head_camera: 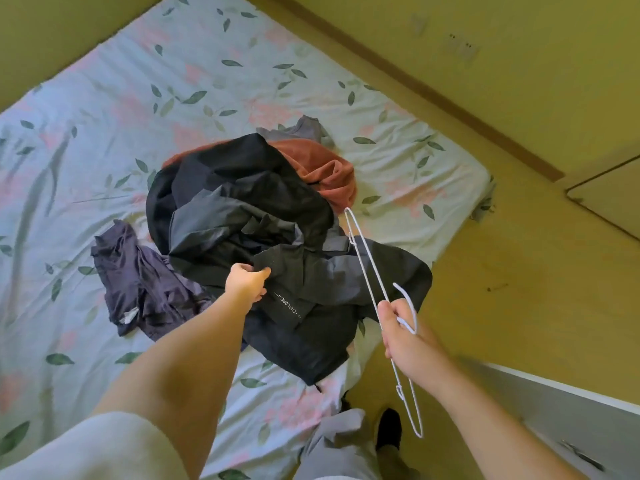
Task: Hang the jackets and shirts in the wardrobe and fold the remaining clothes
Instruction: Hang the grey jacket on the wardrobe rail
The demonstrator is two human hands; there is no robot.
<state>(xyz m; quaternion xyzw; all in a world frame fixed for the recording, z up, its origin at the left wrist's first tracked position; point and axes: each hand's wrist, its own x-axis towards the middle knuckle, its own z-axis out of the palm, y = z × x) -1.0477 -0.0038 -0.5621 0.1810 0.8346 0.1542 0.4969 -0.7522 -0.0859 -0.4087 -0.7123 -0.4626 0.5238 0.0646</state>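
The dark black-and-grey jacket with small white lettering [311, 282] lies crumpled at the near end of the clothes heap, on the bed's front corner, one part sagging over the mattress edge. Our left hand [247, 277] pinches a fold of its fabric between thumb and curled fingers, just above the lettering. Our right hand [401, 327] has its fingers wrapped round the thin white wire hanger [367, 258] close to the hook, so the frame sticks out long both ways, one end over the jacket.

To do this step well, we judge we should first find the collar. The fold we have may not be it, and the pictures do not settle that. Lifting the jacket free and letting it hang open would show the neck and shoulders. Then we feed one hanger end into a shoulder, then the other, keeping the hook out at the neck.

Other garments press close and may drag along: a rust-red soft piece [325, 171] behind, a purple crumpled one [138, 278] to the left. All lie on the pale floral bedsheet [104, 116].
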